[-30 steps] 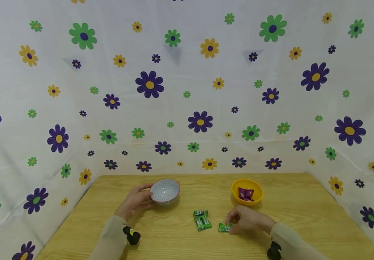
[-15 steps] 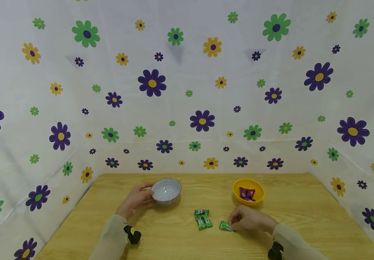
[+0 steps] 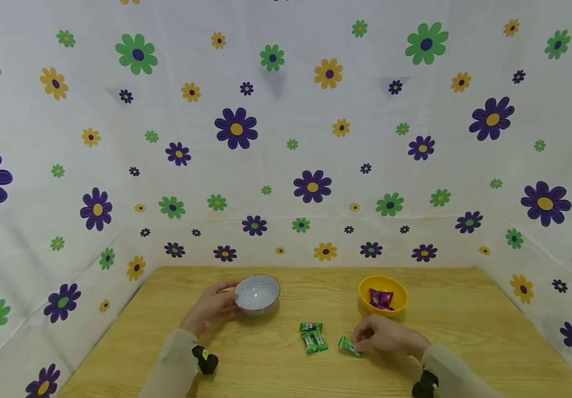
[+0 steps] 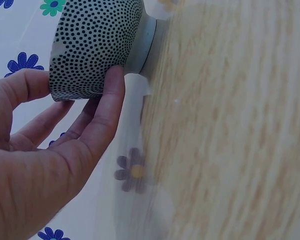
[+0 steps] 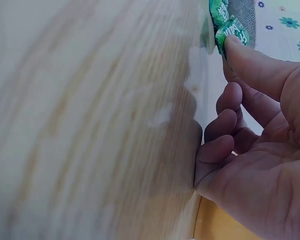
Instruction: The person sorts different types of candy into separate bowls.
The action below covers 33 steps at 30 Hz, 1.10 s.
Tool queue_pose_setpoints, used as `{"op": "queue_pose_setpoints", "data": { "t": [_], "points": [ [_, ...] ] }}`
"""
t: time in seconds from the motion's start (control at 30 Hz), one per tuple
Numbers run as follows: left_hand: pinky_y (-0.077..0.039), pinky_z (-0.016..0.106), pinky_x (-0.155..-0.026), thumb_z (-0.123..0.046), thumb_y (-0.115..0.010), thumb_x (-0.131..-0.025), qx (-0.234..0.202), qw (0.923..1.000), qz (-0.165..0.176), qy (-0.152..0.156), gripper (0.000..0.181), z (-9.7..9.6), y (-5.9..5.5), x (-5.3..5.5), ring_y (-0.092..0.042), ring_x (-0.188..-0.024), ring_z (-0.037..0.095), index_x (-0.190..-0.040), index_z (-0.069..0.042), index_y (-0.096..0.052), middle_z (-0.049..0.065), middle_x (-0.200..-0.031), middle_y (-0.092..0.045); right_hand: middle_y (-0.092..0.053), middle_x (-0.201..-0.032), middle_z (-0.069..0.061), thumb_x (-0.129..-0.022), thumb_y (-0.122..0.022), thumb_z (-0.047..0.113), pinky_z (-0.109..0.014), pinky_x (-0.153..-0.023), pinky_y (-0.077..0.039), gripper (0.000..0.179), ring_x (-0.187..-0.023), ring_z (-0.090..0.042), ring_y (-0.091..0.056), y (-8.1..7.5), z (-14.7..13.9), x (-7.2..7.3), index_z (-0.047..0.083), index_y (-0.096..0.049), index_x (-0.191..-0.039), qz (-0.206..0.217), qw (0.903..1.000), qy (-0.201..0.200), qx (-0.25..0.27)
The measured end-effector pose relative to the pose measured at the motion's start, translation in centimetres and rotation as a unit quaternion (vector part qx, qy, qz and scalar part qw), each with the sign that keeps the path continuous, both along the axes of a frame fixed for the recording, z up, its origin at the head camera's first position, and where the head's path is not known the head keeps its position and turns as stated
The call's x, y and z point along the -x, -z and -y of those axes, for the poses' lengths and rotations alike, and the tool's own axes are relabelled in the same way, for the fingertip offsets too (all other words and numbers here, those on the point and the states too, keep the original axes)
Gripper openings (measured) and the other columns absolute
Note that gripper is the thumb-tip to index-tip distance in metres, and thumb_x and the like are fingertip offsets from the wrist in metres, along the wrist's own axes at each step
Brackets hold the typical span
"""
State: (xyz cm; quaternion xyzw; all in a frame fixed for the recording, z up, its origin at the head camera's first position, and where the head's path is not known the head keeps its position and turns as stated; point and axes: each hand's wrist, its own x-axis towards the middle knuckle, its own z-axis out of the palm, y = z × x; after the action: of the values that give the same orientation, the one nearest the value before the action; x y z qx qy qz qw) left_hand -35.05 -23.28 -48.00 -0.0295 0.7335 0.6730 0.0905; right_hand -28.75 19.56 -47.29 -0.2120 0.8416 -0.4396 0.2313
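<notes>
My left hand (image 3: 213, 307) holds the side of a pale patterned bowl (image 3: 257, 294) with a reddish rim, standing at the back left of the table. In the left wrist view the bowl's dotted outer wall (image 4: 95, 47) sits between the thumb at its rim and fingers lower down. At the table's centre right, my right hand (image 3: 390, 336) pinches one end of a green-wrapped candy (image 3: 347, 346) between thumb and forefinger; the other fingers curl near the wood. Several more green candies (image 3: 314, 338) lie grouped left of it.
A yellow bowl (image 3: 401, 303) with purple-wrapped candies (image 3: 380, 299) stands behind my right hand. The wooden table (image 3: 266, 370) is bordered at the back and sides by white flower-printed sheeting (image 3: 276, 160).
The pinched candy has turned a little, its far end now angled away from the table's front edge. The head view has shifted slightly; my left hand still holds the patterned bowl.
</notes>
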Motion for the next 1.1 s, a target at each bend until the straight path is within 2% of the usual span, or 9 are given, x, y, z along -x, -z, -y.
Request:
{"op": "queue_pose_setpoints", "data": {
  "t": [0.33, 0.63, 0.87, 1.1],
  "points": [
    [-0.057, 0.045, -0.085, -0.005, -0.055, -0.094, 0.012, 0.9998, 0.011, -0.012, 0.047, 0.0, -0.5, 0.1, -0.066, -0.095, 0.024, -0.141, -0.007, -0.051, 0.024, -0.133, -0.053, -0.062, -0.087, -0.001, -0.09, -0.07, 0.016, -0.026, -0.07, -0.039, 0.011, -0.081, -0.017, -0.049, -0.2, 0.3, 0.6, 0.007, -0.07, -0.095, -0.015, 0.9999, 0.005, 0.005],
    [-0.057, 0.045, -0.085, -0.004, -0.055, -0.094, 0.008, 0.9999, 0.009, -0.009, 0.048, 0.1, -0.4, -0.3, -0.066, -0.097, 0.026, -0.141, -0.006, -0.051, 0.024, -0.132, -0.054, -0.065, -0.093, -0.002, -0.092, -0.068, 0.018, -0.024, -0.076, -0.042, 0.012, -0.085, -0.017, -0.05, -0.1, 1.2, 1.0, 0.007, -0.071, -0.096, -0.049, 0.9982, -0.016, 0.03],
    [-0.057, 0.046, -0.085, -0.003, -0.055, -0.094, 0.0, 1.0, 0.007, -0.007, 0.048, 0.1, -0.5, -0.5, -0.066, -0.098, 0.027, -0.142, -0.004, -0.049, 0.026, -0.131, -0.055, -0.065, -0.096, -0.001, -0.093, -0.066, 0.02, -0.028, -0.079, -0.042, 0.015, -0.088, -0.018, -0.051, 0.0, 1.9, 1.3, 0.008, -0.069, -0.101, -0.039, 0.9986, -0.022, 0.026],
    [-0.056, 0.045, -0.087, -0.005, -0.057, -0.094, 0.004, 1.0, 0.008, 0.0, 0.049, 0.0, -0.4, -0.4, -0.065, -0.102, 0.027, -0.142, -0.004, -0.048, 0.024, -0.135, -0.052, -0.063, -0.094, -0.001, -0.094, -0.066, 0.025, -0.027, -0.071, -0.042, 0.021, -0.084, -0.016, -0.051, 0.3, 2.6, 2.2, 0.007, -0.068, -0.104, -0.014, 0.9984, 0.006, 0.055]
  ]
}}
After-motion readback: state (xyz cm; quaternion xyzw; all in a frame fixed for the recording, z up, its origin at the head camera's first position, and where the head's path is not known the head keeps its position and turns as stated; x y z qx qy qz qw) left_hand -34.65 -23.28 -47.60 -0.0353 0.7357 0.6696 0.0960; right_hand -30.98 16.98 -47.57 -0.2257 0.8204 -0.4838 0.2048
